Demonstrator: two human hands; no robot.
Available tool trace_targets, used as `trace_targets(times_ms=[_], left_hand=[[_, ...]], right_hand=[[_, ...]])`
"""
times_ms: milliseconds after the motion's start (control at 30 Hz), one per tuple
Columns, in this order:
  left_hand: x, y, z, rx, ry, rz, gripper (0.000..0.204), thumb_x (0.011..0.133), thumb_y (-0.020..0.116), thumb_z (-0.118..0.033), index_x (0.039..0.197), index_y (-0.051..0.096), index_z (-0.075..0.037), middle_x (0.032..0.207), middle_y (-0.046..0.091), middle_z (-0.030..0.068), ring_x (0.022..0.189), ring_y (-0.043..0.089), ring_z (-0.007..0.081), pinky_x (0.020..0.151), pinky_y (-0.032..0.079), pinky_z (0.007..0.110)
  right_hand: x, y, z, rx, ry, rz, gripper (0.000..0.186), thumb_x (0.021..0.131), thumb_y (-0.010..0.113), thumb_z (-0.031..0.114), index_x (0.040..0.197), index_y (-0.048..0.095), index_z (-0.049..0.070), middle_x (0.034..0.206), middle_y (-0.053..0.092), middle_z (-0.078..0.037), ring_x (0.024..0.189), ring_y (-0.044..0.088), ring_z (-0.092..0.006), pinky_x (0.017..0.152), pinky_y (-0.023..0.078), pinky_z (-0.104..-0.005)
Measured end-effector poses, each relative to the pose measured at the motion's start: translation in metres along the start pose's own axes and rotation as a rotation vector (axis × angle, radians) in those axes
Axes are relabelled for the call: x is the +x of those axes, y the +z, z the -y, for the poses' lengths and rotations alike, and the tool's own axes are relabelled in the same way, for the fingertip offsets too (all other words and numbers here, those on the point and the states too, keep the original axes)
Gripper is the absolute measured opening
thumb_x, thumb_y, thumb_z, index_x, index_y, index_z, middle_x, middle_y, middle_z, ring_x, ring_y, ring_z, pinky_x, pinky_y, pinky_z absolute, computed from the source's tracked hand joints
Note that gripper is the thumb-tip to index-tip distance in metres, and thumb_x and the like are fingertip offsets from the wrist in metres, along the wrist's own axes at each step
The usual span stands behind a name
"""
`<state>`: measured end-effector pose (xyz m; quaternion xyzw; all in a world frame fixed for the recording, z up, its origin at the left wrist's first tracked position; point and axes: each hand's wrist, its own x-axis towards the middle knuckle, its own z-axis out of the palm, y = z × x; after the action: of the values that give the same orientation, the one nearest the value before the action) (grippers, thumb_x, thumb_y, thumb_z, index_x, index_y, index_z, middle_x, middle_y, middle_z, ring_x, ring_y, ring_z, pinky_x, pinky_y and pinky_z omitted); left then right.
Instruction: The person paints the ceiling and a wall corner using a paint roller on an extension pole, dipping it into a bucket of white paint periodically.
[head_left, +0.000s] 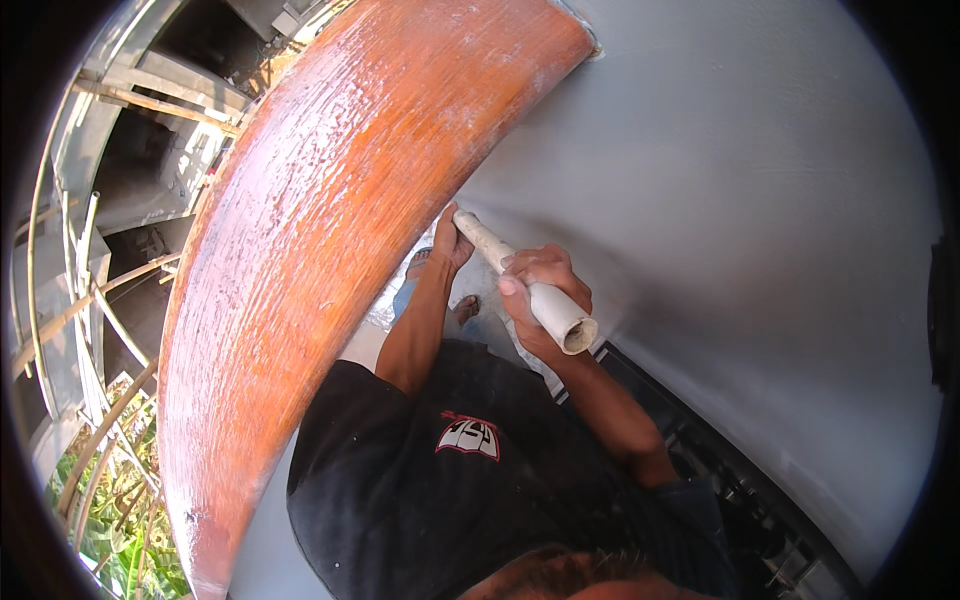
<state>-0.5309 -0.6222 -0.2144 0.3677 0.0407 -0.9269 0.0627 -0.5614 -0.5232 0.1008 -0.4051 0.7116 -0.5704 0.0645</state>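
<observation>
A whitish tube [487,243], like a length of plastic pipe with a wider end section, slants between my two hands. Its open, hollow end faces up toward me at the lower right. My left hand [453,240] is closed around the far, narrower end, close to the edge of a glossy orange-brown panel [330,170] with a wood-grain look. Farther up the tube, my right hand [547,283] wraps around it just before the wider section. Whether the far tip of the tube touches anything is hidden by my left hand.
A smooth grey wall [780,180] fills the right side. Bamboo poles [100,290] and an unfinished concrete building are beyond the panel at left, above green plants [130,520]. My sandalled feet [467,308] show below my hands. A black-framed opening [720,470] lies lower right.
</observation>
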Motion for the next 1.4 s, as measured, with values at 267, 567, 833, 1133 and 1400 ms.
trace_targets(times_ms=[267, 567, 833, 1133, 1400], left_hand=[[0.017, -0.015, -0.012, -0.024, -0.005, -0.032, 0.032, 0.099, 0.049, -0.034, 0.098, 0.051, -0.003, 0.079, 0.06, 0.0112, 0.073, 0.062, 0.0238, 0.073, 0.055, 0.04], [-0.037, 0.028, 0.03, -0.056, -0.096, -0.033, 0.027, 0.096, 0.047, -0.031, 0.097, 0.05, -0.004, 0.08, 0.057, 0.0102, 0.075, 0.059, 0.0239, 0.079, 0.053, 0.041], [-0.024, 0.008, 0.057, -0.029, -0.081, -0.064, 0.028, 0.097, 0.043, -0.031, 0.104, 0.049, -0.004, 0.093, 0.057, 0.0119, 0.089, 0.059, 0.0275, 0.092, 0.05, 0.043], [0.045, -0.04, 0.013, 0.007, 0.012, -0.048, 0.032, 0.098, 0.044, -0.031, 0.112, 0.049, -0.003, 0.102, 0.058, 0.0136, 0.094, 0.059, 0.0284, 0.095, 0.049, 0.045], [0.05, -0.026, 0.006, 0.088, 0.099, -0.089, 0.033, 0.094, 0.044, -0.037, 0.094, 0.052, -0.004, 0.075, 0.057, 0.0106, 0.067, 0.059, 0.0238, 0.065, 0.054, 0.037]], right_hand=[[-0.002, 0.006, -0.002, 0.016, 0.041, 0.002, 0.023, 0.083, 0.071, 0.0, 0.093, 0.051, 0.007, 0.078, 0.066, -0.007, 0.076, 0.065, -0.023, 0.08, 0.045, -0.0385], [0.006, -0.025, 0.039, -0.041, 0.02, -0.019, 0.016, 0.084, 0.066, 0.004, 0.089, 0.051, 0.006, 0.074, 0.065, -0.007, 0.071, 0.064, -0.0212, 0.074, 0.045, -0.0362], [-0.012, -0.019, 0.019, -0.112, 0.125, -0.052, 0.014, 0.086, 0.067, 0.007, 0.086, 0.053, 0.005, 0.079, 0.067, -0.008, 0.067, 0.058, -0.016, 0.064, 0.046, -0.0323], [-0.007, 0.01, -0.025, -0.02, 0.114, -0.059, 0.017, 0.087, 0.069, 0.005, 0.09, 0.052, 0.005, 0.085, 0.067, -0.01, 0.073, 0.061, -0.0163, 0.067, 0.051, -0.0328], [-0.016, 0.016, -0.044, -0.001, 0.13, -0.027, 0.02, 0.084, 0.071, 0.0, 0.092, 0.053, 0.006, 0.084, 0.063, -0.008, 0.081, 0.062, -0.0197, 0.078, 0.048, -0.0345]])
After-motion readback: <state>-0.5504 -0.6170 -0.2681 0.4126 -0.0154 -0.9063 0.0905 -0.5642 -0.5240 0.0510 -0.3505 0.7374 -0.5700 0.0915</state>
